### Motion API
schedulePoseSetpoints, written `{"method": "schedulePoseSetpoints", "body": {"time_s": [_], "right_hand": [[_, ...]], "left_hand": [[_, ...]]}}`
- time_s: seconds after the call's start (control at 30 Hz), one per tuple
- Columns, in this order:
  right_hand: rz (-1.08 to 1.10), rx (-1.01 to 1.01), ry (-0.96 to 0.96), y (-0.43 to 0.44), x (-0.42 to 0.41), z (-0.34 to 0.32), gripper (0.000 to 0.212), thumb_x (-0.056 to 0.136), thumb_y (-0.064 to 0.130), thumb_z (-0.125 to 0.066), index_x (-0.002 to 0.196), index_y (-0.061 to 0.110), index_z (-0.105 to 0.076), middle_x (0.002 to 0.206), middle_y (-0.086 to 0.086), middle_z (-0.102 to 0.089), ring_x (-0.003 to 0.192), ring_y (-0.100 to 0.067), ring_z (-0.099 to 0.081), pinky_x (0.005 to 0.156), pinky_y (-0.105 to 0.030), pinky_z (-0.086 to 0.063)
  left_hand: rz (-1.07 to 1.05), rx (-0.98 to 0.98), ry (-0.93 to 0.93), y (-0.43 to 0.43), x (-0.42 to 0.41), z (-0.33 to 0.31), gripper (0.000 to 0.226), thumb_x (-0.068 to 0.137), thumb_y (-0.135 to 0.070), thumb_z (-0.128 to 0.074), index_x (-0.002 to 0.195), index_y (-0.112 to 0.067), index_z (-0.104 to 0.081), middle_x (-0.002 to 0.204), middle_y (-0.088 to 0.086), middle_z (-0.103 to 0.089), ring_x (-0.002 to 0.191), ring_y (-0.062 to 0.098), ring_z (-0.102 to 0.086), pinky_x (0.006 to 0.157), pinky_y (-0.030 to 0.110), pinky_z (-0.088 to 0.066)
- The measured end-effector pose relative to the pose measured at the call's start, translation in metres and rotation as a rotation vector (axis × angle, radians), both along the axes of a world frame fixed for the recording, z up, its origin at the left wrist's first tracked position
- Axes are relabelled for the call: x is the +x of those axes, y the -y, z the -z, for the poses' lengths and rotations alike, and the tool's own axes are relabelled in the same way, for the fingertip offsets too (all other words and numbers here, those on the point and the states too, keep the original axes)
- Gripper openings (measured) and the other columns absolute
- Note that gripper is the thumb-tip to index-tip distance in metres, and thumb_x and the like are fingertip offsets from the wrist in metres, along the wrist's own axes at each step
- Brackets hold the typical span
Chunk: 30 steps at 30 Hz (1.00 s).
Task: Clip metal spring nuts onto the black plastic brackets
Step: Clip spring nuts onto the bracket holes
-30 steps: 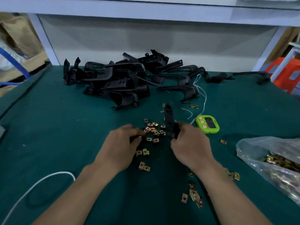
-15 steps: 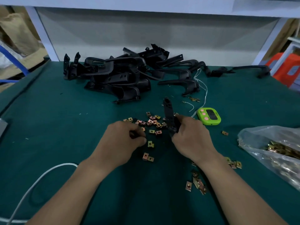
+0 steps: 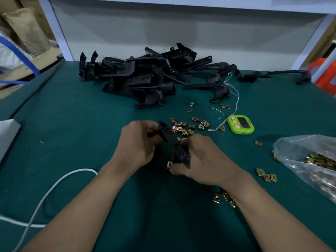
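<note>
A black plastic bracket (image 3: 170,137) lies slanted between my two hands, just above the green table mat. My left hand (image 3: 138,146) grips its upper left end. My right hand (image 3: 205,160) grips its lower right end. A brass spring nut (image 3: 169,164) sits at my right thumb tip, against the bracket's lower end; whether it is clipped on I cannot tell. Several loose spring nuts (image 3: 183,129) lie scattered just beyond my hands. A pile of black brackets (image 3: 145,79) fills the back of the table.
A clear plastic bag (image 3: 298,148) of spring nuts lies at the right edge. A green timer (image 3: 240,124) sits right of the loose nuts. More nuts (image 3: 266,176) lie by my right forearm. A white cable (image 3: 45,193) loops at the front left.
My right hand alone held the bracket upright while my left hand was among the loose nuts. Now my left hand grips the bracket's upper end, and the bracket is tilted and nearer me.
</note>
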State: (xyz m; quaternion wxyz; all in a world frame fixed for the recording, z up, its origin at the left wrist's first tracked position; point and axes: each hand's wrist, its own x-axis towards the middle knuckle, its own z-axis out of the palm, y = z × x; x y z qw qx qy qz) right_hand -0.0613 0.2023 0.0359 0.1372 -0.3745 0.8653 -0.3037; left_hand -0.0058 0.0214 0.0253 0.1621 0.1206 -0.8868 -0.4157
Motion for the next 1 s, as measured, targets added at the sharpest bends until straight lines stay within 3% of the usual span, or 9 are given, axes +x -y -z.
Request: {"method": "schedulePoseSetpoints", "body": {"time_s": [0.13,0.2,0.33,0.43,0.6,0.67,0.77,0.9,1.0], "right_hand": [[0.143,-0.084,-0.005,-0.001,-0.008,0.001,0.042,0.080,0.023,-0.076,0.057,0.012,-0.043,0.049,0.003,-0.043,0.049,-0.018,-0.036,0.046,-0.024,-0.030],[0.225,-0.088,0.017,-0.003,-0.015,-0.001,0.032,0.085,0.028,-0.074,0.069,0.007,-0.056,0.062,-0.008,-0.059,0.058,-0.027,-0.051,0.054,-0.038,-0.042],[0.266,0.051,-0.120,-0.003,-0.022,0.004,0.028,0.098,0.038,-0.059,0.088,0.012,-0.057,0.085,-0.009,-0.068,0.078,-0.028,-0.064,0.069,-0.036,-0.052],[0.294,0.049,-0.157,-0.002,-0.023,0.010,0.034,0.095,0.045,-0.059,0.084,0.013,-0.055,0.074,-0.004,-0.061,0.066,-0.022,-0.058,0.055,-0.032,-0.041],[0.364,0.012,-0.156,-0.018,-0.033,0.013,0.035,0.082,0.044,-0.060,0.063,0.022,-0.039,0.059,0.002,-0.047,0.059,-0.029,-0.050,0.054,-0.034,-0.033],[0.405,-0.051,-0.080,-0.022,-0.036,0.012,0.030,0.077,0.042,-0.060,0.058,0.026,-0.043,0.057,0.003,-0.047,0.058,-0.028,-0.050,0.053,-0.036,-0.036],[0.420,-0.046,-0.125,-0.023,-0.035,0.009,0.028,0.076,0.040,-0.058,0.057,0.026,-0.044,0.053,0.002,-0.047,0.055,-0.028,-0.050,0.050,-0.034,-0.035],[0.378,0.007,-0.222,-0.022,-0.028,0.006,0.022,0.083,0.029,-0.062,0.068,0.020,-0.049,0.061,-0.005,-0.056,0.063,-0.037,-0.054,0.053,-0.040,-0.045],[0.335,0.020,-0.256,-0.020,-0.023,0.002,0.023,0.085,0.026,-0.063,0.070,0.021,-0.046,0.064,-0.008,-0.057,0.066,-0.041,-0.053,0.058,-0.042,-0.049]], "left_hand": [[0.004,-0.075,0.060,-0.007,-0.005,0.007,0.025,0.087,-0.005,-0.068,0.090,-0.027,-0.080,0.075,-0.022,-0.068,0.074,-0.011,-0.061,0.066,0.000,-0.039],[-0.034,-0.011,0.065,-0.008,-0.008,0.008,0.027,0.091,-0.008,-0.063,0.092,-0.029,-0.080,0.070,-0.020,-0.070,0.072,-0.007,-0.063,0.063,0.003,-0.040],[-0.052,-0.109,0.041,-0.008,-0.004,0.005,0.022,0.090,-0.014,-0.068,0.096,-0.031,-0.081,0.084,-0.019,-0.075,0.077,-0.004,-0.064,0.064,0.002,-0.043],[-0.016,-0.344,-0.042,-0.019,0.003,0.002,0.016,0.082,-0.026,-0.076,0.096,-0.033,-0.080,0.094,-0.024,-0.071,0.091,0.003,-0.058,0.079,0.019,-0.046],[0.102,-0.478,0.127,-0.026,0.011,-0.014,0.020,0.067,-0.055,-0.058,0.081,-0.051,-0.072,0.067,-0.028,-0.064,0.067,0.001,-0.057,0.056,0.015,-0.037],[0.287,-0.407,0.289,-0.019,0.013,-0.017,0.021,0.065,-0.059,-0.070,0.086,-0.056,-0.070,0.077,-0.034,-0.063,0.071,-0.002,-0.059,0.057,0.015,-0.042],[0.417,-0.157,0.356,-0.013,0.008,-0.015,0.015,0.068,-0.034,-0.090,0.073,-0.041,-0.078,0.081,-0.023,-0.069,0.077,-0.001,-0.063,0.063,0.015,-0.048],[0.244,-0.050,0.219,-0.011,0.005,-0.002,0.012,0.079,-0.038,-0.082,0.069,-0.041,-0.076,0.071,-0.023,-0.071,0.068,-0.003,-0.065,0.058,0.007,-0.046],[0.066,0.218,0.076,-0.014,0.003,0.000,0.011,0.083,-0.028,-0.076,0.074,-0.033,-0.077,0.067,-0.009,-0.074,0.065,0.008,-0.072,0.064,0.022,-0.061]]}}
